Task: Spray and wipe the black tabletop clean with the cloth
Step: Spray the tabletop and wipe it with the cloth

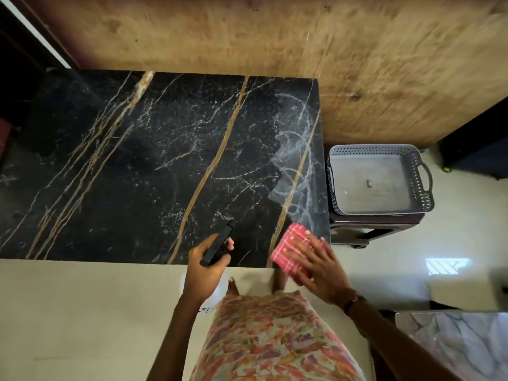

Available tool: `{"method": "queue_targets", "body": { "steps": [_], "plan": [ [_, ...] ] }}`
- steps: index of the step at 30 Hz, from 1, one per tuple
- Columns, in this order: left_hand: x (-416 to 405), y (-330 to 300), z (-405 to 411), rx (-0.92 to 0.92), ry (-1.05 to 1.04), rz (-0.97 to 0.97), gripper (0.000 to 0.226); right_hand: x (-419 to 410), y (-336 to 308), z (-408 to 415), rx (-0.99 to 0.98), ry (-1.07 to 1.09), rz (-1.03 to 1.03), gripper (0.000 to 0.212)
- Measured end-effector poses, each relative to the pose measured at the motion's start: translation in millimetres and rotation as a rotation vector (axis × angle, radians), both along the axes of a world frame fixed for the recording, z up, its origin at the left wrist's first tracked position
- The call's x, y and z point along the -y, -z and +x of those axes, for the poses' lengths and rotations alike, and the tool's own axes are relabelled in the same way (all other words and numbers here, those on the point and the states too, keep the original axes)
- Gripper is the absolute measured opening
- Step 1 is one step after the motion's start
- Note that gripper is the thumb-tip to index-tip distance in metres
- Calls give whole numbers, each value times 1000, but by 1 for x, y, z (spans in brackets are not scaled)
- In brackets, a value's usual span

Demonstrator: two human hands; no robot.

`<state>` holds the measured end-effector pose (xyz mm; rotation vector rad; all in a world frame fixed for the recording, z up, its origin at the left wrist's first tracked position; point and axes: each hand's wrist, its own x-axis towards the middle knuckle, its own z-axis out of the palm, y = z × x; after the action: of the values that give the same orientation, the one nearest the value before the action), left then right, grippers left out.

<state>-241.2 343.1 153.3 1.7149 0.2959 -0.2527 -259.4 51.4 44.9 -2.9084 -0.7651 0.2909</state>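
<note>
The black tabletop (154,166) has gold and white veins and fills the middle of the view. A pale smeared patch (298,160) runs along its right side. My left hand (207,270) grips a spray bottle (217,243) by its black head at the table's near edge; the white bottle body hangs below the hand. My right hand (321,268) lies flat, fingers spread, on a folded pink striped cloth (291,248) at the table's near right corner.
A grey perforated plastic basket (420,182) sits on a dark stool (376,229) just right of the table. A wooden wall (275,34) backs the table. Pale floor (82,312) lies at the near side, and a marbled surface (453,342) shows at bottom right.
</note>
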Motion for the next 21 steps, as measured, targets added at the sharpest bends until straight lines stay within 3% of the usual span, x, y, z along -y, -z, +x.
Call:
{"method": "queue_targets", "body": {
  "steps": [5, 9, 14, 17, 21],
  "plan": [
    [27, -4, 5, 33, -1, 8, 17, -2, 2, 65, -44, 281, 31, 56],
    [43, -5, 9, 28, -18, 10, 17, -26, 8, 57, -29, 45, 54, 56],
    [59, -7, 19, 35, -74, -3, 17, 52, 5, 20, -8, -169, 65, 52],
    [65, -8, 28, 36, -81, 12, 24, 72, 9, 68, -17, -79, 60, 55],
    [71, -5, 42, 44, -94, 53, 32, 30, 9, 151, -25, 153, 95, 59]
  ]
}}
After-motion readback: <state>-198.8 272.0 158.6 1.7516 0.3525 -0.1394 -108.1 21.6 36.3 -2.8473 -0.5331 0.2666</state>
